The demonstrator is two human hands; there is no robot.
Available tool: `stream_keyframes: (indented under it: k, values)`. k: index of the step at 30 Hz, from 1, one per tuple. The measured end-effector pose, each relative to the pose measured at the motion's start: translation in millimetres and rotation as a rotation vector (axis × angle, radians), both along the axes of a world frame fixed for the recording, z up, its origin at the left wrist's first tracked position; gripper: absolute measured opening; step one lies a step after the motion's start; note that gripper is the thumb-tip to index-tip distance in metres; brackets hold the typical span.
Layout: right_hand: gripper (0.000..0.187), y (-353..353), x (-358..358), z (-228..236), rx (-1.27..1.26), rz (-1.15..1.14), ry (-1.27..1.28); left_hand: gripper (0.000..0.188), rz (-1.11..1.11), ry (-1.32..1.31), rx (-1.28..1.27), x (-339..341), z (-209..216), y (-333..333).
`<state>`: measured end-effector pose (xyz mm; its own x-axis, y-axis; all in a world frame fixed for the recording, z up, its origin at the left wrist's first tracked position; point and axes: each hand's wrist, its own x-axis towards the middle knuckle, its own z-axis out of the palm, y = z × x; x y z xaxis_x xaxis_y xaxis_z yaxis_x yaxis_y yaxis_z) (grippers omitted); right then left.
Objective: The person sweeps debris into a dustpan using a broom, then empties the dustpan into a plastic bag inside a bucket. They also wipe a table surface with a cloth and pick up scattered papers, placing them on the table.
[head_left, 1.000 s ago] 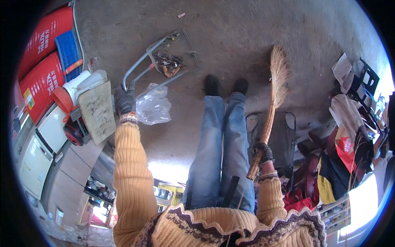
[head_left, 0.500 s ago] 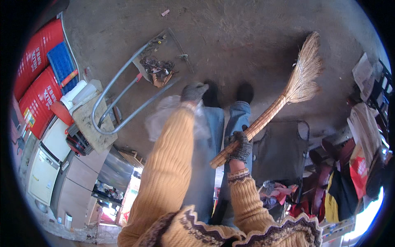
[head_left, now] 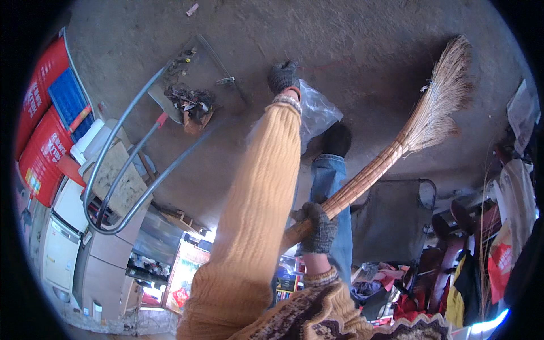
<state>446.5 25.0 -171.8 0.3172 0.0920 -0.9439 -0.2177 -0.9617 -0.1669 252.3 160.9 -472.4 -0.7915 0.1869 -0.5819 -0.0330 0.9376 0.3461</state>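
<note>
In a dark knit glove, my left hand [head_left: 283, 77] is closed and stretched out over the floor. A clear plastic bag [head_left: 318, 111] hangs from it, partly behind my sleeve. My gloved right hand [head_left: 319, 228] grips the handle of a straw broom [head_left: 368, 177] near its lower end. The broom slants up to the right, its bristles fanned out at the far end. Left of my left hand lies a long-handled dustpan with a bent metal tube handle [head_left: 116, 127]. Dry leaves and scraps [head_left: 191, 105] lie in the pan.
Red drums [head_left: 50, 156] and a blue panel [head_left: 71, 97] stand at the far left, near a worn board [head_left: 113, 177]. A dark folding chair [head_left: 391, 221] is right of my leg. Clothes and bags [head_left: 501, 255] are heaped at the right. A small scrap [head_left: 192, 9] lies on the far floor.
My left hand has swung forward and to the right, carrying the plastic bag along. My right hand and the broom have shifted slightly; the dustpan now appears further left in view.
</note>
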Motion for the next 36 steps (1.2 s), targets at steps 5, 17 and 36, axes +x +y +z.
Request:
stream_keyframes:
  k: [5, 17, 36]
  values:
    - [0.017, 5.1, -2.7, -9.9, 0.095, -0.114, 0.185, 0.022, 0.314, -0.293, 0.475, -2.8, 109.9, -25.1]
    - [0.024, 14.3, 28.8, 70.0, 0.113, 0.446, -0.143, 0.017, 0.295, -0.464, 0.625, -50.2, 378.2, -130.0]
    - [0.031, 241.6, -181.4, 18.9, 0.223, 1.235, 0.292, 0.025, -0.508, 0.586, 0.249, -274.8, 459.1, -285.8]
